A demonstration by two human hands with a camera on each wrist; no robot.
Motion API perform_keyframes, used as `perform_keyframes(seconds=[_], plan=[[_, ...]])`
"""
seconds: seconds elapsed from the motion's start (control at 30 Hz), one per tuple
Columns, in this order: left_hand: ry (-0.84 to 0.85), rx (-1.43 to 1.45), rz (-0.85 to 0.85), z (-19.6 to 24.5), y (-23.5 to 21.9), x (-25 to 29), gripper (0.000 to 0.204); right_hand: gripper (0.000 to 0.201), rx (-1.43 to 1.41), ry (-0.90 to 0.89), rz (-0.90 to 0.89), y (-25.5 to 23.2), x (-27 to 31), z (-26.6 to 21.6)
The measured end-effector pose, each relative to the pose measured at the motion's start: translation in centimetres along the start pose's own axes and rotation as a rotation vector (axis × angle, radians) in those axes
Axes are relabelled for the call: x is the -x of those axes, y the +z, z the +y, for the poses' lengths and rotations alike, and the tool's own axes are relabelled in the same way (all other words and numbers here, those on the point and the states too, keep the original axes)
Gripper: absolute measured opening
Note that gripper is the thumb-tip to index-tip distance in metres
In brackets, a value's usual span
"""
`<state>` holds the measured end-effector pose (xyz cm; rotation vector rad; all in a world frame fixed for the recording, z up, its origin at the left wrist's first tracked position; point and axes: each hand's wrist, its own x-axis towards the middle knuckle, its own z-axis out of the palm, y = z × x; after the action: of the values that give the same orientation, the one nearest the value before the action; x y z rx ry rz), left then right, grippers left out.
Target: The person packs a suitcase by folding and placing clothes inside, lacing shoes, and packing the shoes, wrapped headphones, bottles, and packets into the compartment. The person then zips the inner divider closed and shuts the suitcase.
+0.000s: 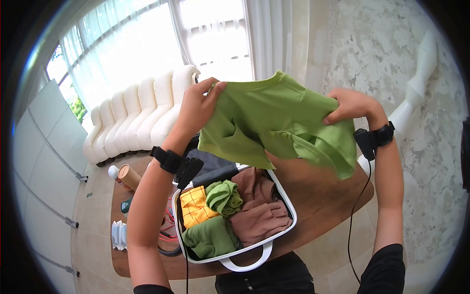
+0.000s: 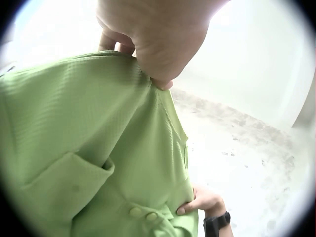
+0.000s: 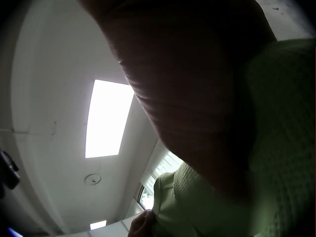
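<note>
A light green buttoned shirt point(image 1: 274, 112) hangs spread in the air above the suitcase. My left hand point(image 1: 199, 100) pinches its upper left edge between thumb and fingers. On the other side, my right hand point(image 1: 353, 105) grips the fabric, thumb in front. In the left wrist view, two small buttons point(image 2: 143, 213) and a folded flap show on the shirt point(image 2: 74, 113). Below, the white-rimmed suitcase point(image 1: 289, 228) holds a yellow checked cloth point(image 1: 197, 206), a light green bundle point(image 1: 223, 197), a dark green bundle point(image 1: 210, 237) and brown clothing point(image 1: 259, 223).
The suitcase stands on a wooden table point(image 1: 323, 201). To its left are a brown cylinder point(image 1: 129, 177), a white-capped bottle point(image 1: 113, 171), white packets point(image 1: 119, 235) and red cords point(image 1: 169, 228). A black chair point(image 1: 267, 277) is at the near edge; a white sofa point(image 1: 137, 117) stands behind.
</note>
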<state>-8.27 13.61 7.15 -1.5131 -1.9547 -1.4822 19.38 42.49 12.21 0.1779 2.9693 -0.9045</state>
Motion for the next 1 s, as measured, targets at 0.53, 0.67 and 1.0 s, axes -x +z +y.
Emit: perform_keyframes(seconds=[0.53,0.67,1.0], plan=[[0.101,-0.312,-0.45,8.2,8.3,4.3,0.081,0.015,0.546,-0.166,0.555,3.2,-0.9,-8.3],[-0.006,-0.262,-0.478,5.7,7.8,3.3,0.03,0.013,0.669,-0.114,0.601,3.4,0.8,-8.9],[0.05,-0.4,-0.058,3.9,5.1,-0.3,0.02,0.022,0.625,0.023,0.432,2.9,4.6,-5.3]])
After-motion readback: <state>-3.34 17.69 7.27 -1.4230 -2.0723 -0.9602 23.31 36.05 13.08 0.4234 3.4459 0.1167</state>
